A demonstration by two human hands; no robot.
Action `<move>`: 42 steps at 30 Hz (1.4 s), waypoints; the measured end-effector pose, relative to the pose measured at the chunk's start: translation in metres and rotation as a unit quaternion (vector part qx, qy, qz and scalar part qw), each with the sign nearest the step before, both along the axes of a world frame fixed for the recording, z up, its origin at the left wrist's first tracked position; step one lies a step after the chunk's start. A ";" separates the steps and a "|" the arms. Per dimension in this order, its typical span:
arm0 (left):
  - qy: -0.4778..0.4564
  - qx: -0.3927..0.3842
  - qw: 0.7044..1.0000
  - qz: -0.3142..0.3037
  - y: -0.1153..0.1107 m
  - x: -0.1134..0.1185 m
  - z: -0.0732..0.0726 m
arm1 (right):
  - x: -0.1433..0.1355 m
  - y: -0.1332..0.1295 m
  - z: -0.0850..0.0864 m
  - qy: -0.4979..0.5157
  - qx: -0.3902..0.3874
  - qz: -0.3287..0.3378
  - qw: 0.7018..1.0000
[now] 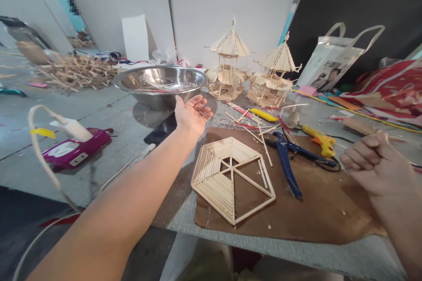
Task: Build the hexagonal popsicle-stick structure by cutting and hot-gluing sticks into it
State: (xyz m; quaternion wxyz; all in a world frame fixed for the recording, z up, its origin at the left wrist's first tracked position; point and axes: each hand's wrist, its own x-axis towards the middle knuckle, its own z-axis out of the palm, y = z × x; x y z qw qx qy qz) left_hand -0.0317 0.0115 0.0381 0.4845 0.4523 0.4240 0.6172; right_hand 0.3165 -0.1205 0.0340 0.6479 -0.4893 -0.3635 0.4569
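Note:
My left hand point(194, 115) reaches forward, palm up with fingers apart and nothing in it, in front of the steel basin point(161, 101) and beside a black phone point(161, 129). At the right edge my right hand point(369, 160) is raised, its fingers curled closed; what they pinch, if anything, I cannot make out. Between my arms a six-sided frame of thin wooden sticks point(214, 199) lies on a brown sheet point(316, 210). Several of its sections are filled with parallel sticks and others are bare. Blue pliers-like cutters point(287, 164) lie to its right.
Two stick pagodas point(230, 46) point(278, 59) stand at the back. A yellow glue gun point(319, 139), a yellow knife point(263, 115) and loose sticks point(244, 118) lie nearby. On the left are a purple power strip point(79, 153) with a looping cable and a stick pile point(75, 72).

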 end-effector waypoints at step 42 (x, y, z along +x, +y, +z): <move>0.435 0.297 0.828 -0.192 -0.066 0.062 -0.021 | -0.129 0.011 -0.031 -0.373 0.068 0.124 0.917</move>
